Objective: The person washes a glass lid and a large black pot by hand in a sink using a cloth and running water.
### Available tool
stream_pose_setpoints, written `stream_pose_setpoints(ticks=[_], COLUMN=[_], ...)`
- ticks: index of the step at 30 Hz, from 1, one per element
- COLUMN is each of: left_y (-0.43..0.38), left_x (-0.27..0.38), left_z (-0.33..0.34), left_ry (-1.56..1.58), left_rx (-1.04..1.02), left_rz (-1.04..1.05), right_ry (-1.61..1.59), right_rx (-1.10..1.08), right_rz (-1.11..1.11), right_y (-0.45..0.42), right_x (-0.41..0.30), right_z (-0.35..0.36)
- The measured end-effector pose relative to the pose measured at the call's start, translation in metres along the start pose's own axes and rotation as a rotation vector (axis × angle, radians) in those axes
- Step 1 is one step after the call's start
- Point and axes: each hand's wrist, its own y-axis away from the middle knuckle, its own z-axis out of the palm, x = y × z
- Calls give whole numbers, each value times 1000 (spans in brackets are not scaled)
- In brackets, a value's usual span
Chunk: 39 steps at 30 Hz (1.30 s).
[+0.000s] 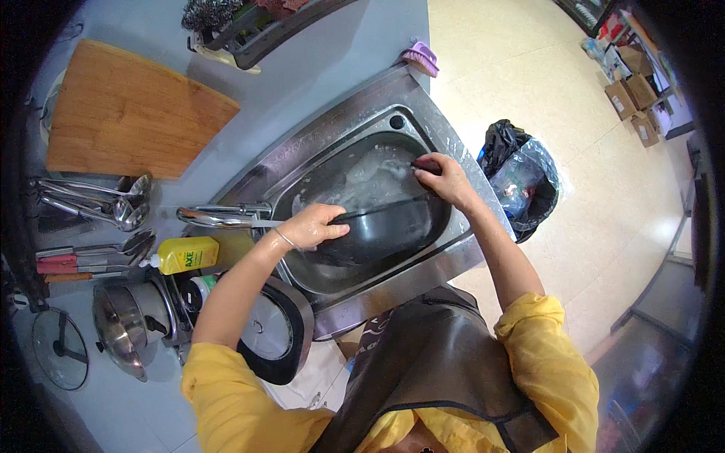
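Observation:
Over a stainless steel sink (362,283), a black pan (376,229) is tilted, with cloudy, splashing water beside its rim. My left hand (316,226) grips the rim at the pan's left side, thumb and fingers on either side of the edge. At the right end, my right hand (444,178) is closed on the pan's dark handle (427,165). The chrome faucet (218,217) reaches in from the left, its spout close to my left wrist. The pan's underside faces me; most of its inside is hidden.
A wooden cutting board (133,110), hanging ladles (127,204) and a yellow dish soap bottle (188,255) are at the left. A purple scrub brush (421,58) lies at the sink's far corner. A lined trash bin (524,181) stands on the floor at the right.

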Motion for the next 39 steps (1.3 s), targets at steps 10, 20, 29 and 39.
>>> stream_pose_setpoints(ticks=[10,20,29,39], left_y=[-6,29,35,5], left_x=[-36,-111,-109,-97], left_z=[59,113,108,-18], left_ry=[855,1246,975,79], left_rx=[1219,1569,1649,637], left_rz=[-176,-61,-300,-487], right_ry=[259,556,811,632], right_rx=[293,192,225,275], right_rz=[-519,-664,-191,-106], right_y=[69,42,-101,-74], right_x=[-103,-118,-85,-75], right_z=[124,226,192,183])
